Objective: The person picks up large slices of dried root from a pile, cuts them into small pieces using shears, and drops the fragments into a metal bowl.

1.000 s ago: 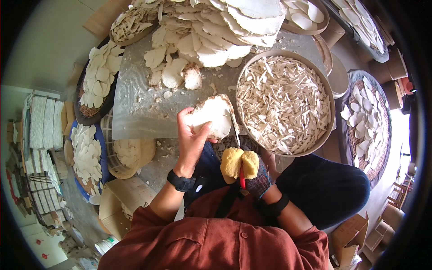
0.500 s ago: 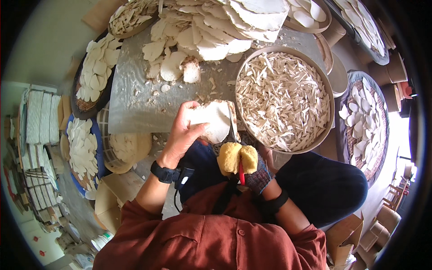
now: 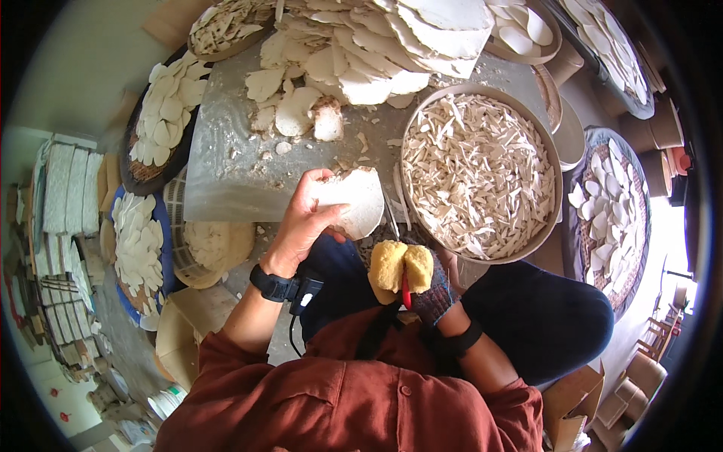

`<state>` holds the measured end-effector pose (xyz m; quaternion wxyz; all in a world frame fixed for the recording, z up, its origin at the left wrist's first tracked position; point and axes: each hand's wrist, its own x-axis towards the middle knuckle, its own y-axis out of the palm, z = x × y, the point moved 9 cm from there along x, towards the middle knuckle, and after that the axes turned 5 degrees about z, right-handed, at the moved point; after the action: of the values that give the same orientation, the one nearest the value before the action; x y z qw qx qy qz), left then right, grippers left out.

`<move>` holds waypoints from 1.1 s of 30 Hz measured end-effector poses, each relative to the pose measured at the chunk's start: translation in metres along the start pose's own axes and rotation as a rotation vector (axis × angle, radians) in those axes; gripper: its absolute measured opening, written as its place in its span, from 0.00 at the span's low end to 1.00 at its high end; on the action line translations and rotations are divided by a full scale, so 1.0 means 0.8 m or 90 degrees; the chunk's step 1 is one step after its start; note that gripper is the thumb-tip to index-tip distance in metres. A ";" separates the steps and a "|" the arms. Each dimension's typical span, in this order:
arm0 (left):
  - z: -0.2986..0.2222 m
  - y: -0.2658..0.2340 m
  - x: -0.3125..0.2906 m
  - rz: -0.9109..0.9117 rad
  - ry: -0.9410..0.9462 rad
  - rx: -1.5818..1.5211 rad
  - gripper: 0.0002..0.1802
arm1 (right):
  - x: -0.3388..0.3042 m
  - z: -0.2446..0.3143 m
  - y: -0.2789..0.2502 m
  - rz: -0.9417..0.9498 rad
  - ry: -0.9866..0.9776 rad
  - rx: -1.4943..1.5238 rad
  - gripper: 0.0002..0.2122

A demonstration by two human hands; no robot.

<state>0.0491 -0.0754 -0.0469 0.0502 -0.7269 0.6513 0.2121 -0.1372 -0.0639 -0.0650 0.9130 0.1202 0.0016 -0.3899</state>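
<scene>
My left hand (image 3: pixel 307 215) is bare and closed on a flat white slice (image 3: pixel 360 205) with a rough brownish upper edge, thumb on top. In a grey knitted glove, my right hand (image 3: pixel 435 296) grips scissors (image 3: pixel 407 289) with a red handle. Thick yellow foam (image 3: pixel 388 264) wraps the handle and hides part of the fingers. The blades point away from me, just right of the slice's lower right edge, apart from it. Narrow white strips (image 3: pixel 400 192) show between the slice and a round tray (image 3: pixel 558 177) full of small white slivers.
A metal-grey table (image 3: pixel 233 169) carries a tall pile of white slices (image 3: pixel 369 49) at the far side, with crumbs before it. Round trays of slices stand left (image 3: pixel 162 113) and right (image 3: pixel 610 196). A cardboard box (image 3: pixel 181 331) sits low at the left.
The slice's brown-edged right side has been cut away, leaving a cleaner edge. The scissor blades have come away from the slice. The whole view has shifted slightly.
</scene>
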 end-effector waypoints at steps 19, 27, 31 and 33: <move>-0.002 0.018 -0.014 -0.156 0.185 -0.045 0.34 | -0.011 -0.017 0.006 0.016 -0.024 -0.204 0.11; 0.004 0.023 -0.005 -0.095 0.131 -0.055 0.36 | -0.020 0.020 0.010 0.003 -0.118 -0.312 0.11; -0.005 0.025 -0.003 -0.095 0.135 -0.041 0.35 | -0.015 -0.001 0.002 -0.011 -0.068 -0.209 0.11; -0.006 0.021 -0.001 -0.103 0.158 -0.020 0.35 | -0.019 -0.017 0.012 0.101 0.010 -0.201 0.18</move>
<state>0.0337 -0.0785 -0.0387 -0.0250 -0.7982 0.5885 0.1262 -0.1396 -0.0441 -0.0751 0.9484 -0.0215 0.0604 -0.3104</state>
